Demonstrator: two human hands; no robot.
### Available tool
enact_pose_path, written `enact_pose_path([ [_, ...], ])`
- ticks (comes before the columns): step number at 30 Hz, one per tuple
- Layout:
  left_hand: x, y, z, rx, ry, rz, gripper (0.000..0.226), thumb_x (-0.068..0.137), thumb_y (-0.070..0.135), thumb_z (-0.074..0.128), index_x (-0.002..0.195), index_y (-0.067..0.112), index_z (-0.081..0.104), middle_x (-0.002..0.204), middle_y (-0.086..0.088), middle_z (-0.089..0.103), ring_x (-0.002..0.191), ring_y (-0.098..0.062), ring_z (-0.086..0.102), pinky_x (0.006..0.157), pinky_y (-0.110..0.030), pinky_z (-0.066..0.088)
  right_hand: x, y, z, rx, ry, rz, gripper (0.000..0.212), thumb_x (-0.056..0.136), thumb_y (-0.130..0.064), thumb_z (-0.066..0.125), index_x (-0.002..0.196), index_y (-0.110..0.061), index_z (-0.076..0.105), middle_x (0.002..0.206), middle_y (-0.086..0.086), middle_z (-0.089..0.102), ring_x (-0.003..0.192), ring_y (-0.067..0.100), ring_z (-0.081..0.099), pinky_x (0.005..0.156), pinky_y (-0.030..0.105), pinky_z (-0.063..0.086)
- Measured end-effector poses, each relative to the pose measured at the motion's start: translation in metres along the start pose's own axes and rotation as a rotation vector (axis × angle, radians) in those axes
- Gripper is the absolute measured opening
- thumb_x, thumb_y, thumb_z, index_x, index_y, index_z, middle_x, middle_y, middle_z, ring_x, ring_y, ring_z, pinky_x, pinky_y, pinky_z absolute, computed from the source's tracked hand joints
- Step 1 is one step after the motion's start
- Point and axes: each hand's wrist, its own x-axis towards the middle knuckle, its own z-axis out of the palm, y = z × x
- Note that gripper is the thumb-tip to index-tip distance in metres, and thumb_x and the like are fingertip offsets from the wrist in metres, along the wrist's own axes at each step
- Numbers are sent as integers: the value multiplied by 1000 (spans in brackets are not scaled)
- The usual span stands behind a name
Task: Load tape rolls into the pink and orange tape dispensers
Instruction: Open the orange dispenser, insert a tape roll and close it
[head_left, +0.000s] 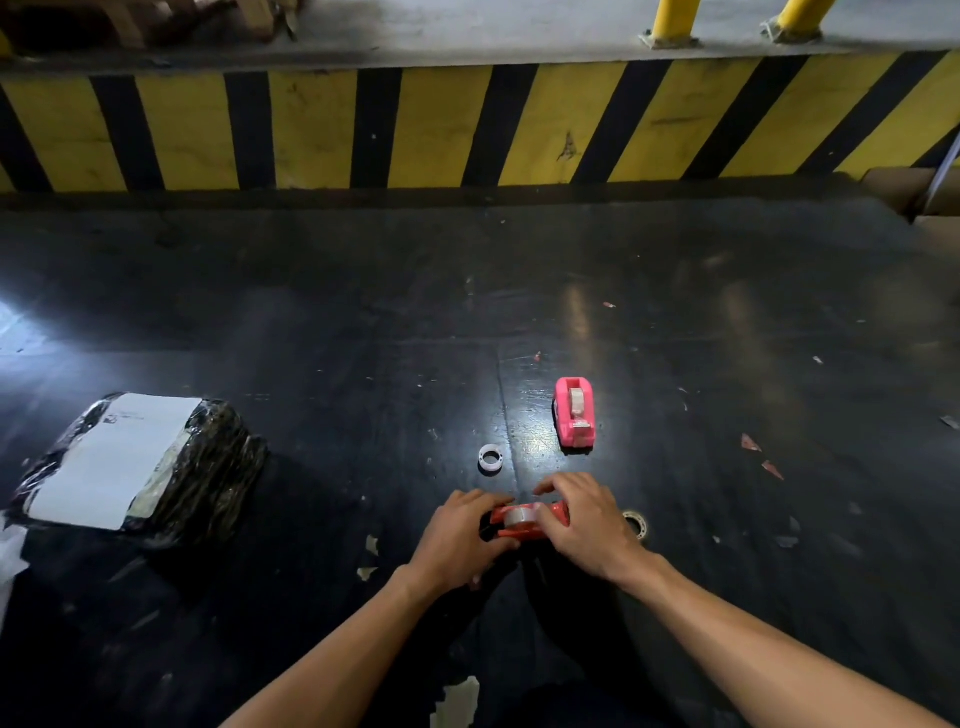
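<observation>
The orange tape dispenser (524, 521) lies on the dark floor between both hands, with a clear tape roll (521, 517) seated in its middle. My left hand (460, 540) grips its left end. My right hand (584, 525) grips its right end, thumb against the roll. Further away to the right stands the pink tape dispenser (573, 413) with a tape roll (575, 401) in its slot. A small white empty core (490, 459) lies on the floor just beyond my left hand. Another tape roll (638, 524) peeks out from behind my right hand.
A black-wrapped parcel with a white label (135, 465) lies at the left. A yellow and black striped kerb (467, 124) runs across the back. Cardboard boxes (930, 197) sit at the far right. Paper scraps (457, 701) litter the floor.
</observation>
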Motion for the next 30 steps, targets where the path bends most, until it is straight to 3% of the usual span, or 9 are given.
enact_pose_path([
  [3, -1, 3, 2, -63, 37, 4, 47, 80, 52, 70, 122, 32, 64, 110, 10, 69, 101, -13, 56, 87, -28, 47, 1, -17, 7, -109, 154, -8, 29, 84, -51, 51, 93, -27, 65, 96, -10, 68, 98, 15, 56, 85, 33, 39],
  [7, -5, 4, 2, -145, 65, -1, 36, 82, 40, 70, 118, 36, 68, 107, 12, 72, 99, -10, 60, 87, -28, 48, -3, -29, 18, -146, 173, 44, 29, 80, -53, 58, 89, -27, 67, 93, -7, 68, 95, 17, 56, 84, 36, 40],
  [12, -7, 3, 4, -191, 93, -3, 40, 80, 39, 67, 119, 36, 68, 101, 11, 74, 92, -11, 61, 85, -32, 51, -2, -31, 26, 89, 148, 72, 12, 81, -27, 66, 92, -22, 65, 93, -4, 67, 97, 19, 55, 85, 30, 42],
  [18, -12, 0, 10, -159, 142, 37, 46, 82, 40, 72, 126, 43, 58, 117, 20, 71, 100, 0, 59, 90, -20, 47, -3, -29, 25, 202, 110, 61, 17, 82, -10, 62, 93, -21, 70, 92, 0, 69, 95, 19, 57, 85, 25, 43],
  [21, -12, -3, 13, -128, 143, 48, 53, 82, 52, 68, 132, 41, 57, 126, 20, 68, 111, -3, 61, 97, -30, 51, -7, -17, 14, 176, 140, 89, 22, 81, -7, 62, 91, -23, 74, 88, 4, 69, 92, 22, 58, 82, 23, 39],
  [24, -11, -4, 14, -104, 146, 55, 53, 83, 52, 69, 133, 38, 59, 128, 17, 68, 113, -5, 62, 98, -31, 51, -12, -2, -1, 150, 143, 123, 25, 80, -1, 63, 89, -19, 77, 84, 7, 67, 89, 23, 57, 80, 21, 36],
  [30, -10, -5, 12, -85, 146, 59, 52, 84, 48, 71, 133, 36, 60, 130, 15, 67, 116, -5, 61, 100, -27, 48, -16, 3, -10, 144, 203, 155, 23, 80, 0, 61, 88, -20, 71, 78, -7, 61, 80, 16, 57, 73, 23, 36],
])
